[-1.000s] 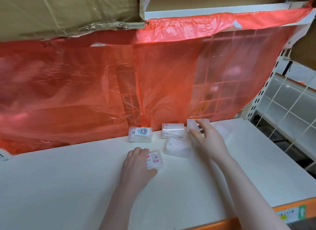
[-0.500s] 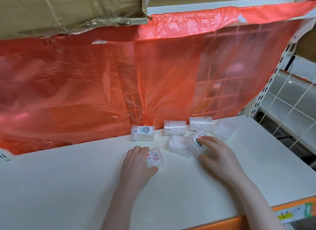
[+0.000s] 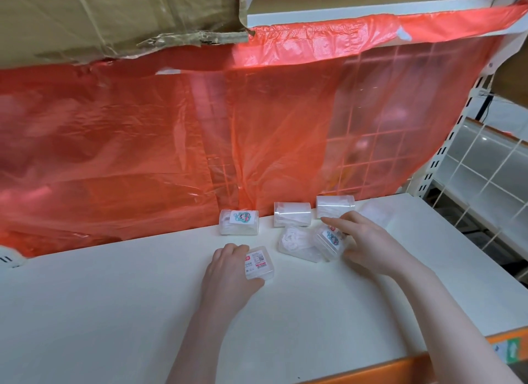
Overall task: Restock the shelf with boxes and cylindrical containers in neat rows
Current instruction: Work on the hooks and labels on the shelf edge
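White shelf (image 3: 114, 312): flat board with an orange front edge, backed by a translucent red plastic sheet (image 3: 143, 155) hung over a wire grid; torn cardboard (image 3: 114, 17) overhangs at top left.

Far row, against the sheet, left to right:
- clear box with cartoon sticker (image 3: 239, 222), set apart to the left;
- clear cylindrical container (image 3: 292, 214), lying on its side;
- second clear cylindrical container (image 3: 335, 206), also on its side, just right of the first.

Nearer items:
- clear box of white contents (image 3: 294, 243), lying flat in front of the first cylinder, touching the tilted box to its right;
- tilted clear box with sticker (image 3: 328, 242), raised on one edge, sticker facing up and left;
- clear box with red-and-white label (image 3: 258, 262), flat on the shelf, nearest the front.

Left hand (image 3: 228, 272): fingers curled over the left side of the labelled box, thumb against its near edge; the grip is on that box.

Right hand (image 3: 363, 246): fingers reach over the far side of the tilted box, thumb at its near right edge; the grip is on that box.

Right of the shelf: white slotted upright (image 3: 440, 160) and wire-grid shelving (image 3: 491, 169).
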{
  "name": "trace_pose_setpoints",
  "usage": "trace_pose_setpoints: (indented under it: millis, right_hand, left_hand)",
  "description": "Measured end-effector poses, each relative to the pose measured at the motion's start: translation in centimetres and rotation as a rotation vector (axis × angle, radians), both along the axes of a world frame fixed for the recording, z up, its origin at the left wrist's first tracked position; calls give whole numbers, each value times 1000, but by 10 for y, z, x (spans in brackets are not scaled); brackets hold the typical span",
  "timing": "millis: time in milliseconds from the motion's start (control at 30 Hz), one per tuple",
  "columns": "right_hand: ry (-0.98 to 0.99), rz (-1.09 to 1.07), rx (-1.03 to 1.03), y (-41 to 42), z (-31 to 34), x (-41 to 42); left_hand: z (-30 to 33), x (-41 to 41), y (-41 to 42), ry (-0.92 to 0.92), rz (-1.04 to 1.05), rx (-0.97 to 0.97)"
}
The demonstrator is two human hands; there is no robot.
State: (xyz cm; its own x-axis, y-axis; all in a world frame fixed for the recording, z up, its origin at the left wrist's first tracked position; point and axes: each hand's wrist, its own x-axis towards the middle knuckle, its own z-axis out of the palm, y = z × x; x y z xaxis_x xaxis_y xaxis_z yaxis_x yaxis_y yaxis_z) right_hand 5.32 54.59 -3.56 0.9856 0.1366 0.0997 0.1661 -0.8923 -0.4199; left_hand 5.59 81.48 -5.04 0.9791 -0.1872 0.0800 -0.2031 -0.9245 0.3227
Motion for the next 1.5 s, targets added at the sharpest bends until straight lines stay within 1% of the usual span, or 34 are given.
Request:
trace_pose_setpoints:
  millis: [100,233,300,600,900,1033,1233,1400,1500]
  right_hand:
    - [42,10,-64,3,9,4]
    - [25,40,-130,8,13,3]
    - [47,19,-117,9,11,0]
    - [12,-69,-31,7,0,-26]
    - [-32,-12,-36,29,-7,-58]
    - [-71,39,-60,52,-3,-66]
    - [-118,126,-111,98,12,-77]
    - [-160,195,-135,163,24,-92]
    - [-185,234,-151,220,28,-107]
  left_hand:
    - [1,0,0,6,-12,15]
    - [3,1,-1,23,-21,38]
    - [3,0,-1,27,-29,36]
    - [8,-21,11,84,-71,36]
    - [11,-59,44,120,41,36]
    - [13,-78,63,110,85,25]
    - [23,-107,103,42,146,-7]
    - [31,-142,162,-28,239,-47]
    - [35,-172,213,-50,284,-54]
